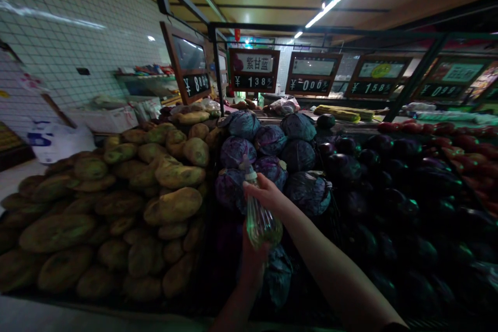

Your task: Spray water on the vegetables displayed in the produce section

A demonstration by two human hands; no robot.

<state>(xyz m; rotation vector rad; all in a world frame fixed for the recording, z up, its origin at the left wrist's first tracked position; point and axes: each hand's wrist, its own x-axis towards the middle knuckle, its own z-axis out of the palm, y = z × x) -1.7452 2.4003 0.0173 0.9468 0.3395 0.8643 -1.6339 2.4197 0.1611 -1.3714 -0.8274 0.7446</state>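
Observation:
A clear ribbed bottle (260,220) with a pale nozzle top stands tilted in front of the purple cabbages (268,140), some yellowish-green liquid showing low in it. My right hand (270,196) is closed around its upper part, the thumb just below the cap. Underneath, my left hand (254,262) grips the base; its fingers are partly hidden in shadow and behind the bottle. The nozzle points up and away from me, in front of the stacked cabbages. One loose-leaved purple cabbage (279,277) lies nearer, below the bottle.
Potatoes (128,207) are heaped at the left, dark eggplants (389,181) at the right, with red produce (474,148) beyond. Price signs (254,70) hang from a dark frame behind the cabbages. A white plastic bag (58,140) stands at the far left by the tiled wall.

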